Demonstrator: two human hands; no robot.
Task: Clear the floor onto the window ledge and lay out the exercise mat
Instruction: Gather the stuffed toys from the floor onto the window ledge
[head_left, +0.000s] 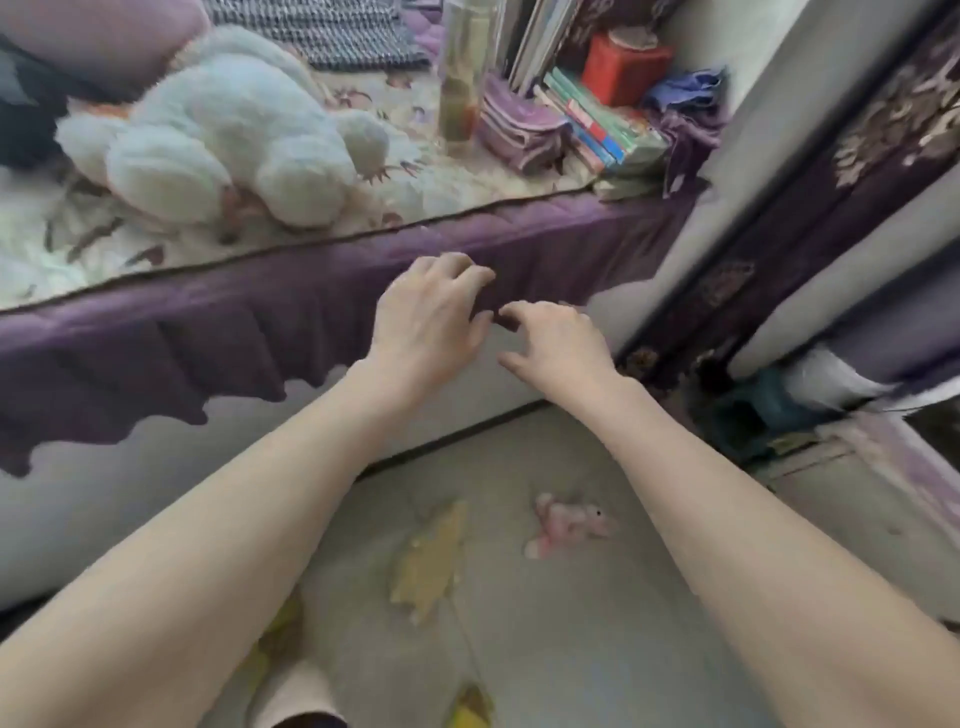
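**A:** What was seen lowest in the frame, nearest the camera?

**B:** The floor (597, 649) was still littered. A yellow scrap (470, 709) was seen at the bottom edge, a flat yellowish toy (428, 566) just above it, and a small pink plush (569, 525) to its right, apart from it. No exercise mat could be made out anywhere in the frame.

**A:** And the hands?

**B:** Both were held out at mid-frame, above the floor things and in front of the purple frill (208, 332) hanging from the window ledge (441, 176). The left hand (426, 322) was seen with fingers (467, 273) curled but spread, nothing gripped in them. The right hand (558, 345) was likewise loose and empty, its fingertips close to the left's. Whether the frill was actually touched could not be told; the picture was blurred there.

**A:** How should the step have been done well?

**B:** It was judged that the floor pieces were yet to be lifted. The soft toys could be pinched by the body, one per hand, so that fewer trips were needed.

**A:** Where should they have been set?

**B:** Farther up, the ledge was already crowded: a large white plush (223, 130) at upper left, a tall bottle (465, 73) at top centre, stacked books (602, 124) beside it. The bare patch between plush and bottle looked the safest spot, so the bottle would not be knocked over.
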